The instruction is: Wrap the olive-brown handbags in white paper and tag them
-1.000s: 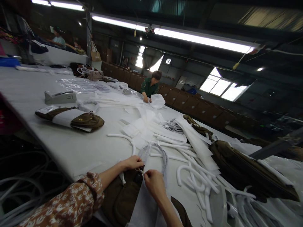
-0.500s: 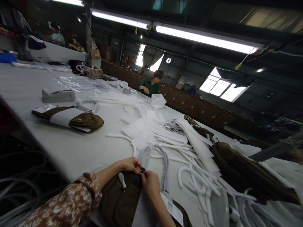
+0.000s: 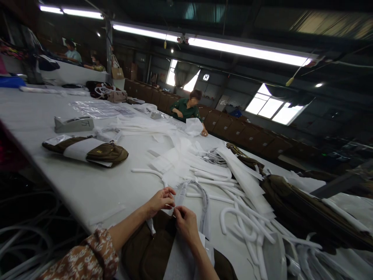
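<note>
A brown handbag (image 3: 157,245) lies on the table right in front of me, with a white paper band (image 3: 177,252) around it. Its handle (image 3: 202,194) is wrapped in clear film and arches up behind my hands. Just above the bag's top edge, my left hand (image 3: 160,202) has its fingers loosely bent and apart, with nothing visible in them. Close beside it, my right hand (image 3: 185,223) pinches thumb and fingertips together over the bag's top; what they hold is too small to make out. A wrapped zipper pull (image 3: 151,226) hangs on the bag's front.
White foam tubes (image 3: 239,221) and white paper sheets (image 3: 171,155) spread beyond the bag. Another banded brown bag (image 3: 87,149) and a tape dispenser (image 3: 74,124) sit to the left. More brown bags (image 3: 309,206) lie on the right. A person in green (image 3: 186,107) works across the table.
My left hand has lifted slightly and its fingers have parted. The small dark piece between my hands no longer shows. My right hand stays pinched near the same place.
</note>
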### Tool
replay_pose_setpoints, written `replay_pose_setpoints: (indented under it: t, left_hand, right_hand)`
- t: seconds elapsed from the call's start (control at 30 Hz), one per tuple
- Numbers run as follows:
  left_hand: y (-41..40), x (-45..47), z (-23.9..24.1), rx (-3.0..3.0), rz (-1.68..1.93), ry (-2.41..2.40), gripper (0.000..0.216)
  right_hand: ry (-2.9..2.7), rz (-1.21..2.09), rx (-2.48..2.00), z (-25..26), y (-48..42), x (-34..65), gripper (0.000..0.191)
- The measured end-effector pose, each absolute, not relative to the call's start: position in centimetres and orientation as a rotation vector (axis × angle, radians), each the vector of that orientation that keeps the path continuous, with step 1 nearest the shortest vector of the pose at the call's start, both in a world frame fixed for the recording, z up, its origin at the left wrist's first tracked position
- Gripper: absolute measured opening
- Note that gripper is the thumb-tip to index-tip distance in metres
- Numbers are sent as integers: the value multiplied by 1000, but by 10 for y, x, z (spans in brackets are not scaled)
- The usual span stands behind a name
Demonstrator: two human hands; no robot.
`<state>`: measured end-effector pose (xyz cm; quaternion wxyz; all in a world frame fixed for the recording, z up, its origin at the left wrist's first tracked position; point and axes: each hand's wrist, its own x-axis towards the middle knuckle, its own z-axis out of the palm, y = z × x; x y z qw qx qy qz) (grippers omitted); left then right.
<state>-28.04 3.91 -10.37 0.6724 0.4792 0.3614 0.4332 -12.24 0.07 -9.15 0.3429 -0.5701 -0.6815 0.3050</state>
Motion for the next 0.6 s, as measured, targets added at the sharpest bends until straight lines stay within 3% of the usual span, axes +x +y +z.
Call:
replay_pose_setpoints:
  t: [0.13,0.6]
  left_hand:
    - [37,-274,-120,1014,934,905,46]
    - [38,-265,-137,1137,846,1007,26]
  right_hand:
    - [-1683,892,-1505,-98,-1,-117,36]
    - [-1534,965,-1517,-113,0,-118,32]
